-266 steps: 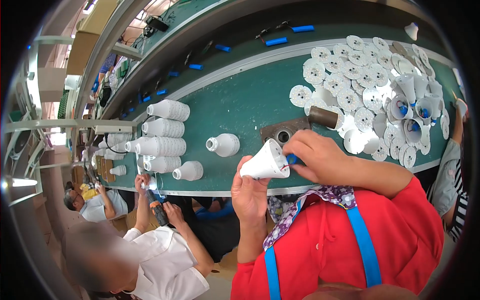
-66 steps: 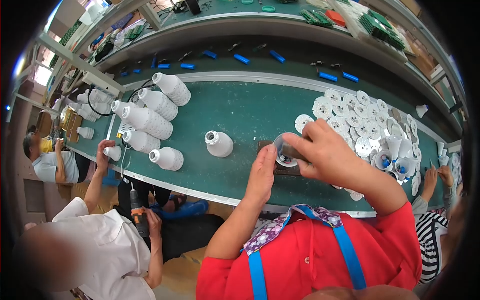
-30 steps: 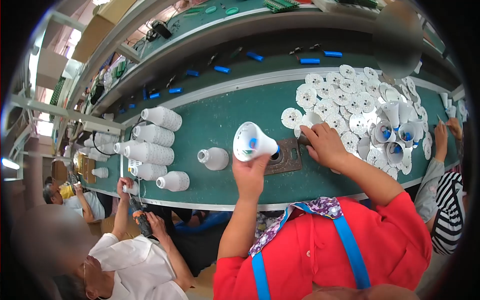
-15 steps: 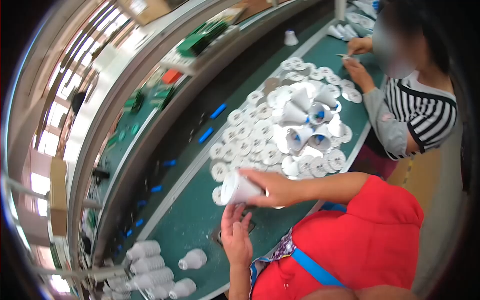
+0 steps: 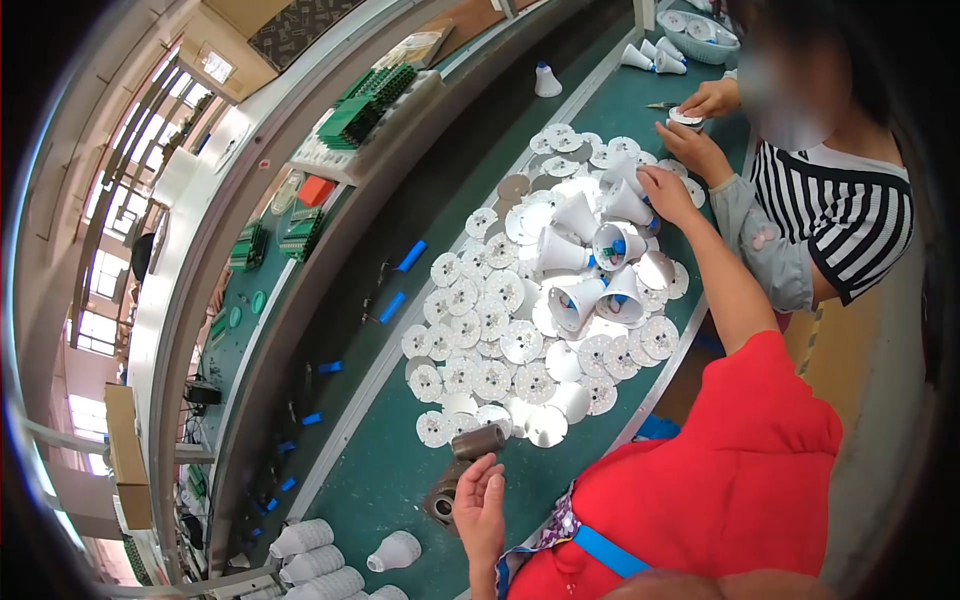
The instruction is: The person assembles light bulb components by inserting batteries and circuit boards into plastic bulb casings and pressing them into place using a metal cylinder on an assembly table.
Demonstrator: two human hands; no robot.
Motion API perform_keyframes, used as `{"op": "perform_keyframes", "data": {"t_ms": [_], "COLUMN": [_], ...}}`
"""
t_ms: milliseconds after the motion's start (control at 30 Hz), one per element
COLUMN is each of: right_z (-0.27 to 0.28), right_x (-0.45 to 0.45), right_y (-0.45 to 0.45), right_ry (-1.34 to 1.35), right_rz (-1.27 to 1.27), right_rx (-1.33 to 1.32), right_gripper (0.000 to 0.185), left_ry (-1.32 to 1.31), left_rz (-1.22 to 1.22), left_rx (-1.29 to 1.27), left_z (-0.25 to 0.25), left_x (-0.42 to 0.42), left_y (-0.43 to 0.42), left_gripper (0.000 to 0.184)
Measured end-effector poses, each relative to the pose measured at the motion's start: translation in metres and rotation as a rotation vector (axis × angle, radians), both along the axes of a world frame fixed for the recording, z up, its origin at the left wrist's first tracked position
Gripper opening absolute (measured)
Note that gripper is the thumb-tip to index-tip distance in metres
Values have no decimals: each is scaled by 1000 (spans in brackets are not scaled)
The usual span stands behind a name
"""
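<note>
My right hand (image 5: 668, 192) reaches across to the far side of the pile, its fingers closed at a white cone-shaped lamp housing (image 5: 622, 172). More white lamp housings (image 5: 578, 302) lie there, some showing blue parts and wires inside. Around and under them spread many round white LED boards (image 5: 521, 341). Low in the view, my left hand (image 5: 481, 505) is held with its fingers apart and nothing in it. Just beside it stands a dark metal fixture (image 5: 440, 500) with a brown cylinder (image 5: 478, 442) on top.
A co-worker's hands (image 5: 698, 150) hold a round white piece at upper right, near a basket (image 5: 697, 38). Stacked white housings (image 5: 305, 540) and a single one (image 5: 395, 551) are at lower left. Blue parts (image 5: 411, 256) lie along the dark conveyor (image 5: 340, 330).
The white housing that both hands held is no longer in them. My right hand has moved up and right to the pile. The dark fixture shows more fully. The view has shifted somewhat.
</note>
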State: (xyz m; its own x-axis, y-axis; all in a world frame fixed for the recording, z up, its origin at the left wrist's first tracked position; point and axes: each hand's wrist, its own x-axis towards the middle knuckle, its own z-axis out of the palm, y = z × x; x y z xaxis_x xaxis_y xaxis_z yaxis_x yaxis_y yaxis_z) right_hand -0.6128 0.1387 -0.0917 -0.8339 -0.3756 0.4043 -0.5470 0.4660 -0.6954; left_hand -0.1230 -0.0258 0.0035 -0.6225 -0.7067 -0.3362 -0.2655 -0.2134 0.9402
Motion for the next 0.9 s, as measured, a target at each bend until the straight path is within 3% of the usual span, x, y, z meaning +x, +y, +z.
{"op": "perform_keyframes", "data": {"t_ms": [33,133,200,300,333,400,533,567,633,767,800,900], "right_z": [-1,-1,-6,5,16,36,70,71,81,50,45,14], "right_x": [-1,-10,-18,-24,-27,-22,6,18,46,107,126,151], "right_y": [-2,-6,-8,-22,-28,-54,-144,-169,-226,-335,-351,-401], "right_ry": [-186,-180,18,-26,-31,217,322,154,196,381,497,562], "right_rz": [-26,-120,-102,-128,-136,-176,201,316,502,779,766,704], "right_rx": [-34,123,171,162,259,217,94,123,368,513,578,674], "right_gripper": [34,39,44,48,45,36,27,27,26,50,55,45], "left_ry": [-7,-14,-20,-15,-5,0,-17,-26,-48,-30,-19,-14], "left_rz": [1,6,-3,19,20,22,20,21,11,60,83,120], "left_rx": [6,15,26,49,60,50,45,43,25,2,-1,24], "left_z": [-1,-4,-2,0,-1,-4,-5,-4,-4,-12,-13,-6], "left_x": [0,0,-1,2,3,5,7,7,9,17,18,24], "left_y": [0,-3,-4,-8,-9,-13,-18,-18,-20,-23,-24,-24], "left_gripper": [31,31,30,31,32,32,32,32,32,32,32,32]}}
